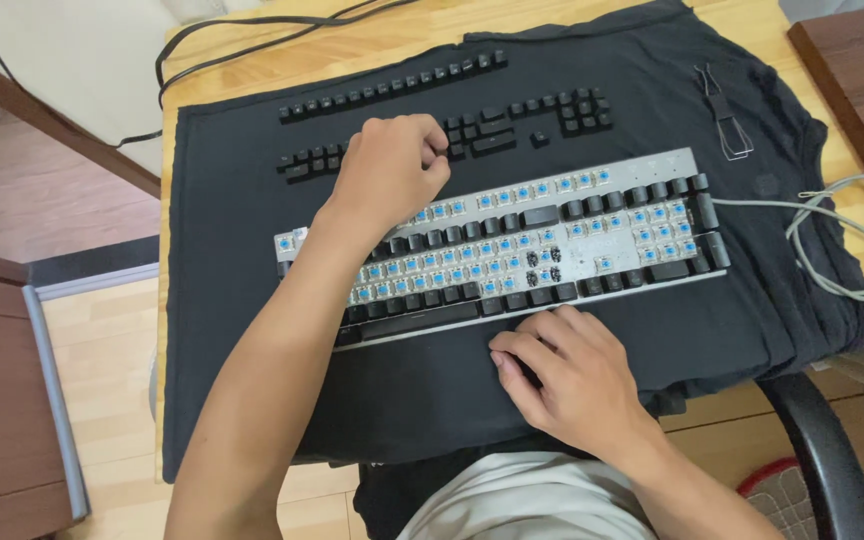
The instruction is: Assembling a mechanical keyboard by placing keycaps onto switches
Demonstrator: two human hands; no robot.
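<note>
While your left hand [389, 172] hovers clenched over the far edge of the keyboard [497, 245], its fingers [430, 150] curl in tight, and I cannot tell whether a keycap sits pinched inside. Your right hand [564, 375] lies released, fingertips on the near edge of the board by the bottom row. The keyboard lies across a black cloth [232, 300] on the wooden worktop [252, 70], most blue switches [472, 250] bare.

Risk, as I read it: that left forearm crosses the exposed switches, so a dropped wrist could knock a stem. The loose keycaps [392, 85] sit in rows just beyond your knuckles; a sweep of the fist could scatter them and muddle their order.

Around you: a wire keycap puller [727, 125] lies well to the right on the cloth, a grey cable [832, 230] loops off the right end, black cables [252, 30] trail at the back, a chair arm [822, 440] near your right elbow.
</note>
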